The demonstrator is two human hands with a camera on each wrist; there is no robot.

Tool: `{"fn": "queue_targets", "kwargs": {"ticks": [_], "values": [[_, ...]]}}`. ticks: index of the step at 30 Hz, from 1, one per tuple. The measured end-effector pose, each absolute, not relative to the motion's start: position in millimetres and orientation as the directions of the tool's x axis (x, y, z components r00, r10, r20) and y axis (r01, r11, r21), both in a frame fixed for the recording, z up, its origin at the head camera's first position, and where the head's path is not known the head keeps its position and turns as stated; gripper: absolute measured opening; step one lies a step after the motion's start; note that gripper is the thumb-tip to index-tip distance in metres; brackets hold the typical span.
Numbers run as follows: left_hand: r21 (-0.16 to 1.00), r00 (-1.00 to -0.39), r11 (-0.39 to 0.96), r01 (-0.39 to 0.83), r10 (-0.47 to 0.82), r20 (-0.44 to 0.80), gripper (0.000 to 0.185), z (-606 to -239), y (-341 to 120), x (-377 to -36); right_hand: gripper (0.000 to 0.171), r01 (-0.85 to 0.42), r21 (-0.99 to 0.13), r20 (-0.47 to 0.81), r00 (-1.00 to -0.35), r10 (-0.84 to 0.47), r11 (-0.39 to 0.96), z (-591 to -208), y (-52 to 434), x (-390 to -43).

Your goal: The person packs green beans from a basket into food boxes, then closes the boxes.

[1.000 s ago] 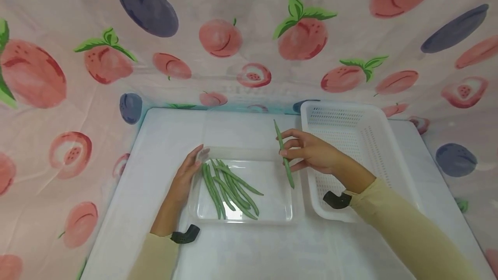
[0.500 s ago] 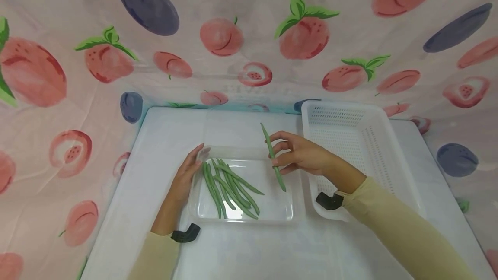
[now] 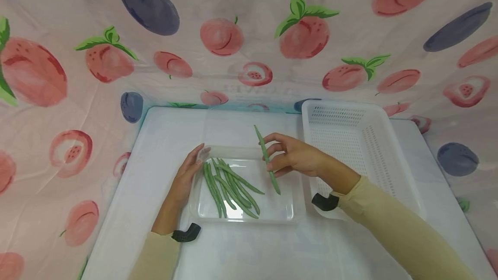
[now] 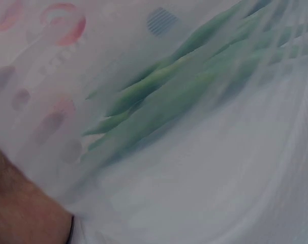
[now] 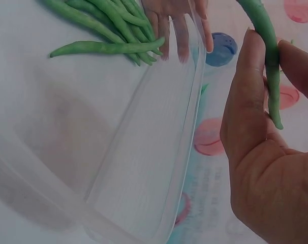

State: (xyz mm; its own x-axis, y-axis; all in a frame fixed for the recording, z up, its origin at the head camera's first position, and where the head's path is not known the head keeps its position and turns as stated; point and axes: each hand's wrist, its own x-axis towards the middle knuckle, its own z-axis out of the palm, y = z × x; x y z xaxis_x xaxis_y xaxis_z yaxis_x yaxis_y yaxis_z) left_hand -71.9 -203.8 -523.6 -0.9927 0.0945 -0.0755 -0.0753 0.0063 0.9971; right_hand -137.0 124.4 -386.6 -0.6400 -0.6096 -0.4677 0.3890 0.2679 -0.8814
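In the head view my right hand point(image 3: 293, 155) pinches one green bean point(image 3: 274, 181) between thumb and fingers, above the right half of a clear plastic box point(image 3: 249, 221). The right wrist view shows this bean point(image 5: 272, 71) tilted, with thumb and finger on either side. Several green beans point(image 3: 233, 189) lie together in the left half of the box. Against the box's left wall rests my left hand point(image 3: 184, 179), fingers extended along the outside and thumb near the rim. In the left wrist view, beans point(image 4: 169, 96) appear blurred through the box's wall.
To the right stands a white perforated basket point(image 3: 393, 154), close beside the clear box. Both sit on a white table point(image 3: 256, 249). A fruit-print cloth point(image 3: 249, 12) rises behind and at the sides.
My right hand has moved left with the green bean, from beside the basket to farther over the clear box. My left hand and the lying beans have stayed in place.
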Motion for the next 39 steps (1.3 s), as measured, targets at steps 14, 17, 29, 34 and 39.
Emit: {"fn": "queue_targets", "kwargs": {"ticks": [14, 17, 29, 34, 39], "values": [[0.996, -0.990, -0.008, -0.086, 0.111, -0.085, 0.053, -525.5, -203.9, -73.3, 0.072, 0.390, -0.881, -0.467, -0.624, -0.626, 0.269, -386.9, 120.4, -134.4], [0.996, -0.991, -0.004, -0.088, 0.106, -0.088, 0.053, -525.9, -204.2, -73.3, 0.072, 0.389, -0.880, -0.468, -0.619, -0.631, 0.272, -387.0, 120.2, -134.0], [0.995, -0.991, 0.017, -0.097, 0.092, -0.099, 0.053, -526.0, -204.5, -73.0, 0.072, 0.386, -0.877, -0.477, -0.621, -0.622, 0.286, -384.2, 120.1, -133.0], [0.995, -0.992, 0.026, -0.098, 0.082, -0.100, 0.053, -525.9, -204.6, -73.0, 0.073, 0.386, -0.874, -0.482, -0.619, -0.620, 0.294, -383.3, 120.3, -132.5], [0.994, -0.991, 0.032, -0.102, 0.078, -0.104, 0.053, -526.1, -204.7, -73.1, 0.073, 0.383, -0.874, -0.484, -0.620, -0.618, 0.301, -385.0, 121.3, -132.6]]}}
